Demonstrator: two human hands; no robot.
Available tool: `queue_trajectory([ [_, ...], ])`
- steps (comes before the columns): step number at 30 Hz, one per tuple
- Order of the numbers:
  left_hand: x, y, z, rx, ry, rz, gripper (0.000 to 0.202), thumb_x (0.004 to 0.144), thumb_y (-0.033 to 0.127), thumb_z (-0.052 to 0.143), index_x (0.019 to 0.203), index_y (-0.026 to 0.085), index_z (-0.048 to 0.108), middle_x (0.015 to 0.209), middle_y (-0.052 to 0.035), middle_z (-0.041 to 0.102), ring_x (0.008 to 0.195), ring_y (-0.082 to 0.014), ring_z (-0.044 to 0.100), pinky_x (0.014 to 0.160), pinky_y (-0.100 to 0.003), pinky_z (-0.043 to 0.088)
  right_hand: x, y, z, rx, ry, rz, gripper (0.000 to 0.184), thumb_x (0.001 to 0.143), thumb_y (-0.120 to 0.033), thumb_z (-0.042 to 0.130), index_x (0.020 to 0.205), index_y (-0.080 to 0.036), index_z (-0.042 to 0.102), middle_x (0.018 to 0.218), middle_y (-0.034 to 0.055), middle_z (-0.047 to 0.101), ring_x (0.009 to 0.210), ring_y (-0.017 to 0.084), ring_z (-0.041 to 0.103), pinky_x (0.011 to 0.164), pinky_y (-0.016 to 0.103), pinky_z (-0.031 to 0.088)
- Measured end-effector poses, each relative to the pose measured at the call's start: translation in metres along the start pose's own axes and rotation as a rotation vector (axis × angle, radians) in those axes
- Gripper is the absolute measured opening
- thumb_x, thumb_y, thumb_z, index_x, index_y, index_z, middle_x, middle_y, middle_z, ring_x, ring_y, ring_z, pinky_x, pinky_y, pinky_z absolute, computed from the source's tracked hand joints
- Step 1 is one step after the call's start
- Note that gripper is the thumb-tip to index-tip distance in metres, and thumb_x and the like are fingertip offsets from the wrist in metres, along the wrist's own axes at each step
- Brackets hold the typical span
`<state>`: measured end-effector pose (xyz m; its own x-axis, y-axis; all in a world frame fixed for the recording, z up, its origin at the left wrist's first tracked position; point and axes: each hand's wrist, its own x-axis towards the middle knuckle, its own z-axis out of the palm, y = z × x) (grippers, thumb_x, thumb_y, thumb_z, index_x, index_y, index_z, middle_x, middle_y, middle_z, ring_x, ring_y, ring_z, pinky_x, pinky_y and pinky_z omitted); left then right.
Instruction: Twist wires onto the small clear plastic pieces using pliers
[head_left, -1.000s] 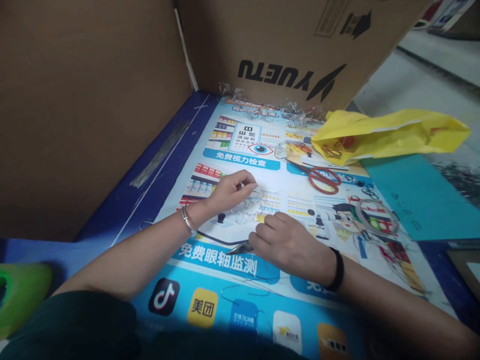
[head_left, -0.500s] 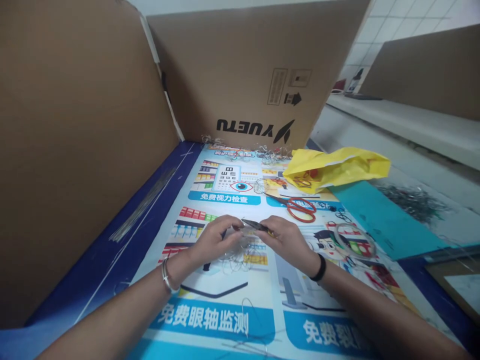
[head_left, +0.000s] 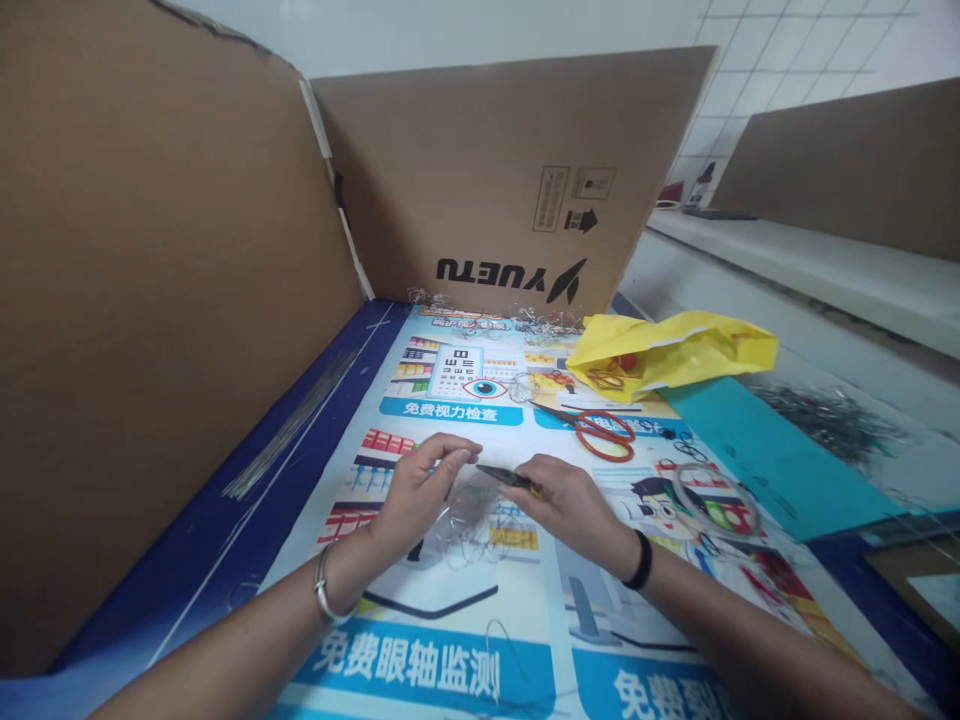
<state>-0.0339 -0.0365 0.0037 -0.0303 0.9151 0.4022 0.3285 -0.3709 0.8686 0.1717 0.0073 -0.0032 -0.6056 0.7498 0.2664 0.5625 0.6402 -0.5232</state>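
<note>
Cardboard panels [head_left: 480, 150] border a blue tabletop [head_left: 195, 540] largely covered with a printed poster [head_left: 526, 600]. A fine wire tangle [head_left: 480, 530] lies between the left hand [head_left: 420, 495], thumb and fingertips pressed together on something I cannot make out, and the right hand [head_left: 571, 508], closed around needle-nose pliers [head_left: 502, 475], tips just beside those fingertips. Firm pinching and small tip movements should give best control.

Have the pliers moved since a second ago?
Yes. Against the printed poster, the pliers in the right hand have shifted up the view, from over the near-left blue caption strip to close to the left hand.
</note>
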Motion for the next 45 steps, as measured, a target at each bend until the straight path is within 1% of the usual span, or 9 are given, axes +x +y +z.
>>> queue_trajectory([
  [3, 0.004, 0.002, -0.006, 0.257, 0.039, 0.161, 0.013, 0.087, 0.022, 0.051, 0.087, 0.018, 0.063, 0.08, -0.0033, 0.068, 0.074, -0.0152, 0.063, 0.07, -0.029, 0.048, 0.0, -0.004, -0.006, 0.074, 0.092, 0.041, 0.021, 0.085, -0.037, 0.053, 0.081, -0.018, 0.06, 0.074, 0.0029, 0.058, 0.069, 0.015, 0.053, 0.062, 0.025, 0.039],
  [8, 0.001, 0.009, -0.001, 0.662, -0.11, 0.447, 0.014, 0.086, 0.014, 0.05, 0.086, 0.016, 0.064, 0.073, -0.0042, 0.068, 0.07, -0.0174, 0.06, 0.065, -0.031, 0.044, -0.003, -0.02, -0.013, 0.272, 0.103, 0.095, 0.02, 0.084, -0.035, 0.054, 0.074, -0.018, 0.055, 0.067, -0.0009, 0.052, 0.061, 0.011, 0.047, 0.055, 0.022, 0.036],
  [12, -0.006, 0.018, 0.007, 0.712, -0.146, 0.525, 0.018, 0.085, 0.012, 0.048, 0.079, 0.015, 0.064, 0.067, -0.0043, 0.064, 0.065, -0.0172, 0.056, 0.06, -0.031, 0.041, -0.005, -0.03, -0.011, 0.295, 0.042, 0.079, 0.013, 0.079, -0.028, 0.058, 0.072, -0.018, 0.055, 0.068, -0.0011, 0.052, 0.064, 0.012, 0.049, 0.058, 0.023, 0.036],
  [16, -0.007, 0.026, 0.008, 0.686, -0.16, 0.554, 0.02, 0.084, 0.011, 0.047, 0.076, 0.014, 0.064, 0.066, -0.005, 0.062, 0.063, -0.0172, 0.054, 0.058, -0.031, 0.04, -0.006, -0.034, -0.009, 0.335, 0.082, 0.056, 0.008, 0.077, -0.018, 0.055, 0.069, -0.017, 0.054, 0.067, -0.0016, 0.052, 0.063, 0.011, 0.048, 0.059, 0.023, 0.036],
  [20, -0.005, 0.031, 0.01, 0.525, -0.177, 0.449, 0.016, 0.083, 0.011, 0.049, 0.081, 0.014, 0.065, 0.074, -0.0063, 0.066, 0.071, -0.0173, 0.058, 0.064, -0.031, 0.045, -0.007, -0.037, -0.009, 0.434, 0.114, 0.081, 0.01, 0.077, -0.019, 0.054, 0.067, -0.017, 0.053, 0.064, -0.0026, 0.049, 0.061, 0.01, 0.045, 0.057, 0.022, 0.034],
  [25, -0.01, 0.035, 0.021, 0.107, -0.076, -0.073, 0.009, 0.08, 0.021, 0.058, 0.082, 0.017, 0.065, 0.079, -0.0036, 0.069, 0.071, -0.0145, 0.061, 0.066, -0.027, 0.048, -0.008, -0.042, -0.009, 0.665, 0.179, 0.22, 0.016, 0.081, -0.028, 0.054, 0.07, -0.017, 0.053, 0.063, -0.0035, 0.047, 0.061, 0.01, 0.043, 0.057, 0.021, 0.035],
  [28, -0.014, 0.036, 0.026, -0.093, -0.021, -0.251, 0.011, 0.08, 0.027, 0.059, 0.082, 0.018, 0.065, 0.076, -0.0022, 0.068, 0.071, -0.0139, 0.061, 0.067, -0.026, 0.049, -0.009, -0.045, -0.009, 0.739, 0.184, 0.235, 0.015, 0.082, -0.029, 0.054, 0.073, -0.017, 0.055, 0.065, -0.0038, 0.048, 0.061, 0.009, 0.043, 0.057, 0.021, 0.035],
  [38, -0.018, 0.03, 0.024, -0.123, -0.06, -0.178, 0.011, 0.083, 0.024, 0.055, 0.087, 0.02, 0.064, 0.083, -0.0013, 0.067, 0.079, -0.0138, 0.061, 0.074, -0.026, 0.048, -0.009, -0.047, -0.007, 0.783, 0.128, 0.246, 0.017, 0.08, -0.032, 0.056, 0.072, -0.017, 0.057, 0.067, -0.0019, 0.051, 0.064, 0.011, 0.046, 0.06, 0.022, 0.038],
  [45, -0.02, 0.037, 0.023, -0.14, 0.047, -0.131, 0.007, 0.082, 0.02, 0.057, 0.082, 0.02, 0.063, 0.079, -0.0002, 0.067, 0.077, -0.0129, 0.062, 0.072, -0.025, 0.05, -0.012, -0.048, -0.003, 0.917, 0.042, 0.271, 0.017, 0.079, -0.034, 0.06, 0.082, -0.017, 0.063, 0.075, -0.0001, 0.058, 0.07, 0.012, 0.052, 0.066, 0.025, 0.042],
])
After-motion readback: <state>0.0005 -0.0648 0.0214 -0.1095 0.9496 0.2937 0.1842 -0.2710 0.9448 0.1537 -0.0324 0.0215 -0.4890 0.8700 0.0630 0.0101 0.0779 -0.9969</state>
